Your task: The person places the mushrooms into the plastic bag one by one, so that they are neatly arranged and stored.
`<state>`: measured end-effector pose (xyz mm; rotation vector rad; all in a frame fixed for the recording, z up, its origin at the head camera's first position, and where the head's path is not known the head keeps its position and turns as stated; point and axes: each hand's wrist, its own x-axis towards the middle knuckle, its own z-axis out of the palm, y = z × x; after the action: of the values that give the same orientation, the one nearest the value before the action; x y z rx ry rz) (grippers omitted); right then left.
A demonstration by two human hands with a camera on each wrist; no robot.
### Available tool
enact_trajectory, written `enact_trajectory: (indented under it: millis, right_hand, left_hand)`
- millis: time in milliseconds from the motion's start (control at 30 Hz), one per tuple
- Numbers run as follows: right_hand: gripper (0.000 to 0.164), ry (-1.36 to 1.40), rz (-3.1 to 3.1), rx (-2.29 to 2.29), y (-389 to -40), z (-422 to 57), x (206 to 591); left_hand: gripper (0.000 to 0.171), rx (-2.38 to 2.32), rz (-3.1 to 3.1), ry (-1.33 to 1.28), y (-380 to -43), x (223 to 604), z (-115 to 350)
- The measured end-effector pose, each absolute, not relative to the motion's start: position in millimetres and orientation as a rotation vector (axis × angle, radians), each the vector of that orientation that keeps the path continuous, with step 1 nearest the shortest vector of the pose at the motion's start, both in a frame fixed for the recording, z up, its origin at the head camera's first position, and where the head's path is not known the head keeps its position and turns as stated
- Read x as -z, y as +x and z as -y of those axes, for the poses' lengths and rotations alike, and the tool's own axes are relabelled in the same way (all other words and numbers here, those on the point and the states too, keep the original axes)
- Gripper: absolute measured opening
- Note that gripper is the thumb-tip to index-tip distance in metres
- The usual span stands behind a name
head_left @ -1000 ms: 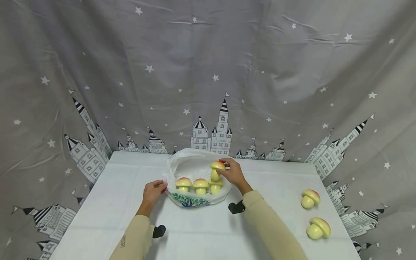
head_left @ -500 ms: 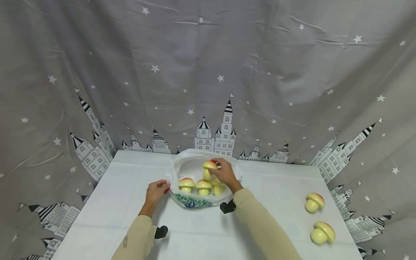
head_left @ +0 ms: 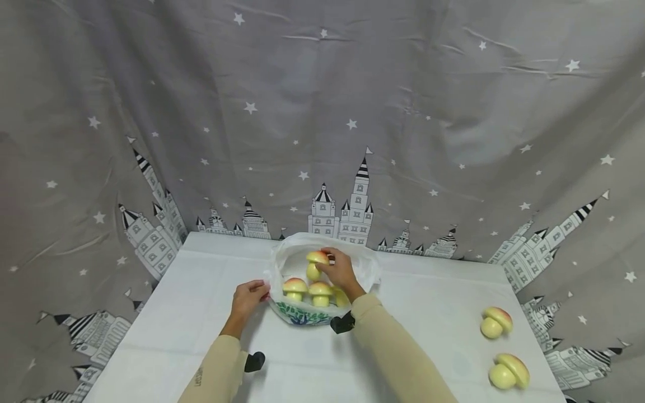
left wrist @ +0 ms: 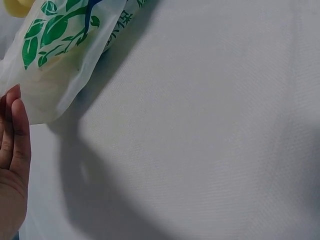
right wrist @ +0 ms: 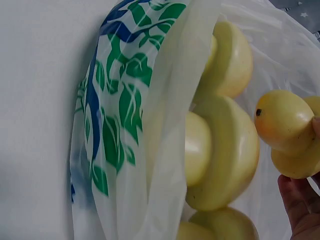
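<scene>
A white plastic bag [head_left: 289, 313] with a green leaf print lies with its mouth spread wide. Inside it, several yellow toy mushrooms with reddish caps sit in a row, among them a left mushroom [head_left: 295, 288] and a middle mushroom [head_left: 320, 293]; the right one is partly hidden by my wrist. My left hand [head_left: 248, 300] pinches the bag's left edge. Within the mouth, behind the row, my right hand [head_left: 341, 273] grips another toy mushroom [head_left: 313, 266], held upright. In the right wrist view, the fingertips [right wrist: 292, 200] show beside this held mushroom [right wrist: 285, 120].
Two more toy mushrooms, an upper one [head_left: 496, 322] and a lower one [head_left: 509, 371], lie tilted on the right of the white-covered table [head_left: 423, 313]. A grey curtain [head_left: 282, 84] with stars and castles hangs behind the table and along both sides.
My right hand has carried its mushroom leftward across the bag's mouth, from above the right mushroom to behind the middle ones. The left hand stays at the bag's edge. The head view has shifted slightly.
</scene>
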<state>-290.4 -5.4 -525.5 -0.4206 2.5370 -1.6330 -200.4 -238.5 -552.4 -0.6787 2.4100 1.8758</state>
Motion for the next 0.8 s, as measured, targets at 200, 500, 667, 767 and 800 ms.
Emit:
enact_trajectory:
  millis: [200,500,667,767,800]
  right_hand:
    - [0.047,-0.409,-2.529,1.666,-288,18,527]
    - [0.046,-0.365,-2.545,1.664,-289,32,532]
    - [0.045,-0.367,-2.575,1.641,-292,39,537]
    - [0.045,-0.371,-2.589,1.62,-292,42,538]
    - [0.045,-0.371,-2.591,1.614,-292,43,538]
  left_hand:
    - [0.034,-1.939,-2.398,-0.658,-200,552,239]
    - [0.034,-1.957,-2.384,-0.663,-199,555,242]
    - [0.034,-1.976,-2.376,-0.667,-199,553,241]
    - [0.033,-1.96,-2.374,-0.675,-198,553,240]
    - [0.033,-1.954,-2.375,-0.675,-198,554,240]
